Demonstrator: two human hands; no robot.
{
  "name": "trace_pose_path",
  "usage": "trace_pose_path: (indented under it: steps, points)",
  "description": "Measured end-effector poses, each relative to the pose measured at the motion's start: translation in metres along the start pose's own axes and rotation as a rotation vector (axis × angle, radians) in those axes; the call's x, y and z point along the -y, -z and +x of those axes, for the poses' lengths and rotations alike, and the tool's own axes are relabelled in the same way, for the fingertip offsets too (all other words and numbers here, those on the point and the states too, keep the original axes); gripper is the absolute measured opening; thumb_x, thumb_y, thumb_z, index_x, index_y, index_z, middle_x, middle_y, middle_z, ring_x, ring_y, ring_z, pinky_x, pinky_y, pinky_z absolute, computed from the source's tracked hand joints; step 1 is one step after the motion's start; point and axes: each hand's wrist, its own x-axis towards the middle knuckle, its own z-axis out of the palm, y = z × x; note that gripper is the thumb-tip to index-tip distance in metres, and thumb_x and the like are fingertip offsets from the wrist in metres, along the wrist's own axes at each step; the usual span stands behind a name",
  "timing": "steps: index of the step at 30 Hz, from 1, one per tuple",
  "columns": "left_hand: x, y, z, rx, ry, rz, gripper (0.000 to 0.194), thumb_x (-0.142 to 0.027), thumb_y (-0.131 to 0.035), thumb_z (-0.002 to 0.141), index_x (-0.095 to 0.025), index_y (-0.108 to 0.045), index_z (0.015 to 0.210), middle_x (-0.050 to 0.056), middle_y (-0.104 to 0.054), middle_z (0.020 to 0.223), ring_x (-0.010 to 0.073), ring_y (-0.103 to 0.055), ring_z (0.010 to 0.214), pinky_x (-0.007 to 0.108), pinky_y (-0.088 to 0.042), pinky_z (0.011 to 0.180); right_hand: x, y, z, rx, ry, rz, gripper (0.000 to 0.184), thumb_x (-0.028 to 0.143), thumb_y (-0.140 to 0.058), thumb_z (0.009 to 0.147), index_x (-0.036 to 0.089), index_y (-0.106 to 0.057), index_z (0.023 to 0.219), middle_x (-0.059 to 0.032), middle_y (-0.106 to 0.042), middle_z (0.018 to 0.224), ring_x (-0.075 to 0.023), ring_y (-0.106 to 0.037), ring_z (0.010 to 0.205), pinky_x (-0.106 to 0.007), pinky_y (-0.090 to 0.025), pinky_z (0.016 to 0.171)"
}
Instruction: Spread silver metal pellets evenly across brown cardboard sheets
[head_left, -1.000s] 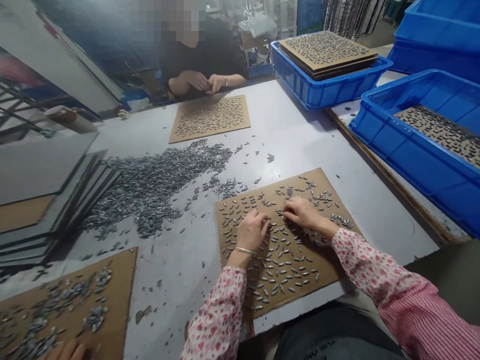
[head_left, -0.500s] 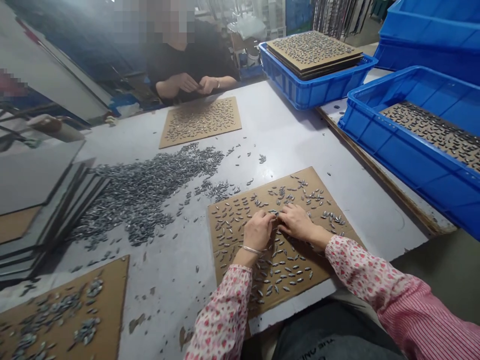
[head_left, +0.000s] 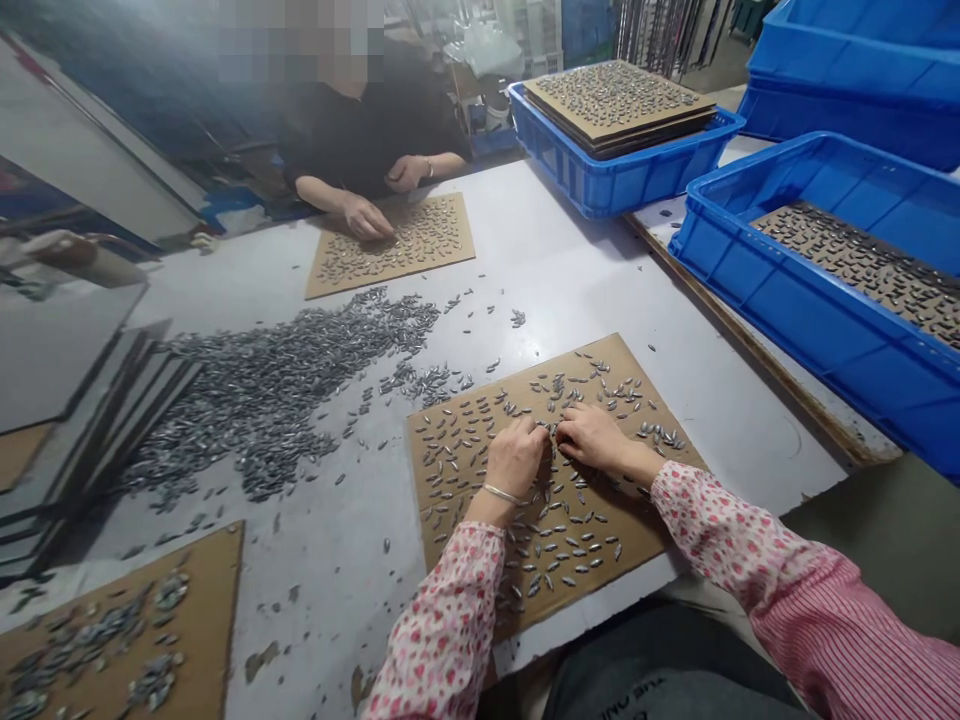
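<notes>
A cardboard sheet [head_left: 637, 548] lies in front of me, covered with small grey spindle-shaped metal pieces [head_left: 568, 581]. They lie spread out over its left and near parts and in looser clusters toward its far right. Over its middle, my left hand [head_left: 514, 462] is closed with the fingertips pinched low at the sheet. Close beside it, my right hand [head_left: 594, 437] has its fingers curled in a pinch too, its thumb and forefinger facing the left hand. Whatever sits between the fingertips of either hand is too small and hidden to make out.
A big heap of metal pieces [head_left: 285, 390] covers the table's left middle. Another cardboard [head_left: 214, 620] lies front left, near stacked boards [head_left: 67, 350]. Across the table, a person's hand [head_left: 367, 217] works over a cardboard [head_left: 466, 236]. Blue crates [head_left: 600, 188] [head_left: 795, 320] holding filled sheets stand at right.
My hands have moved slightly apart at the fingertips, staying over the same spot. The other person's hand has come down onto their cardboard. The view has shifted a little.
</notes>
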Motion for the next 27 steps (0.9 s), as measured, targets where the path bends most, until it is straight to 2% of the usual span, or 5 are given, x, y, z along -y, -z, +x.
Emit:
trace_pose_path:
  steps: [6,9,15,20,27]
  points:
    - [-0.002,0.007,-0.004,0.117,0.167,-0.073,0.022,-0.031,-0.045,0.091,-0.023,-0.065,0.089,0.005,-0.061,0.094,0.0182,-0.057,0.091,0.027,-0.041,0.071,0.007,0.006,0.003,0.045,0.017,0.002,0.013,0.028,-0.057,0.087,0.019,-0.067,0.086,-0.0070,-0.063,0.092,-0.0200,-0.051,0.091,-0.029,-0.035,0.073]
    - [-0.001,0.008,-0.004,0.089,0.254,-0.099,0.020,-0.032,-0.047,0.089,-0.023,-0.064,0.089,0.005,-0.062,0.095,0.0188,-0.057,0.092,0.027,-0.042,0.071,0.001,0.007,0.006,0.054,0.018,0.045,0.014,0.032,-0.060,0.086,0.020,-0.067,0.087,-0.0057,-0.063,0.092,-0.0191,-0.052,0.089,-0.028,-0.035,0.073]
    - [0.000,0.007,0.002,-0.033,0.276,-0.163,0.021,-0.033,-0.046,0.090,-0.025,-0.065,0.096,0.005,-0.061,0.096,0.0175,-0.057,0.090,0.027,-0.042,0.071,-0.002,0.005,0.021,-0.043,-0.048,0.024,0.017,0.031,-0.056,0.089,0.019,-0.067,0.095,-0.0077,-0.062,0.097,-0.0206,-0.051,0.095,-0.030,-0.036,0.079]
    - [0.009,0.002,0.011,-0.030,0.212,-0.078,0.030,-0.036,-0.040,0.093,-0.024,-0.067,0.093,0.007,-0.060,0.095,0.0182,-0.055,0.089,0.028,-0.041,0.072,0.005,0.011,0.028,-0.028,-0.064,-0.030,0.019,0.030,-0.053,0.089,0.018,-0.067,0.088,-0.0091,-0.063,0.095,-0.0224,-0.051,0.094,-0.032,-0.037,0.079]
    - [0.026,0.006,0.004,-0.038,0.320,-0.132,0.027,-0.034,-0.042,0.091,-0.023,-0.066,0.094,0.006,-0.062,0.097,0.0179,-0.058,0.091,0.027,-0.043,0.071,0.000,0.010,0.026,-0.042,-0.077,0.003,0.015,0.028,-0.055,0.088,0.020,-0.068,0.089,-0.0077,-0.063,0.094,-0.0214,-0.050,0.095,-0.030,-0.036,0.076]
